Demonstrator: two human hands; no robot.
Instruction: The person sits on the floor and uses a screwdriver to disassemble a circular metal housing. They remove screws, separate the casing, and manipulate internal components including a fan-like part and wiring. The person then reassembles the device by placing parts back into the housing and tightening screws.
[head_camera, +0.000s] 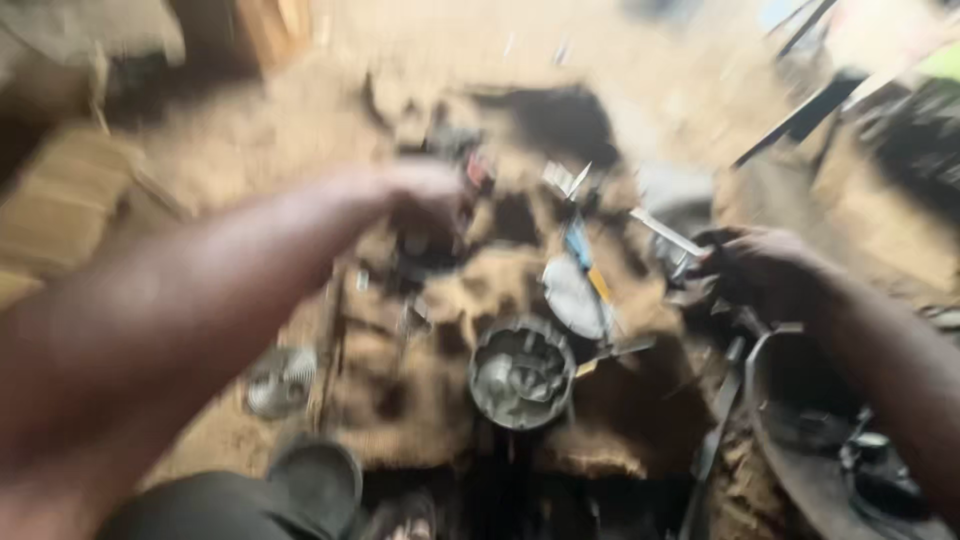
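Observation:
The view is badly blurred. My left hand (425, 200) reaches forward over a dirty brown cloth (420, 400) and seems closed on a small dark part with a red spot (478, 170); what it is I cannot tell. My right hand (755, 265) rests at the cloth's right side, fingers curled on a thin silvery metal piece (668, 233). Between the hands lie a round grey metal housing (522, 373) with parts inside, a pale oval cover (573, 297) and a tool with a blue and yellow handle (585, 258).
A ribbed round metal disc (282, 380) lies on the sandy ground at left. A dark round bowl (318, 480) sits near the bottom edge. A large dark pan (800, 420) with bits in it stands at right. Long dark bars (800, 115) lie at upper right.

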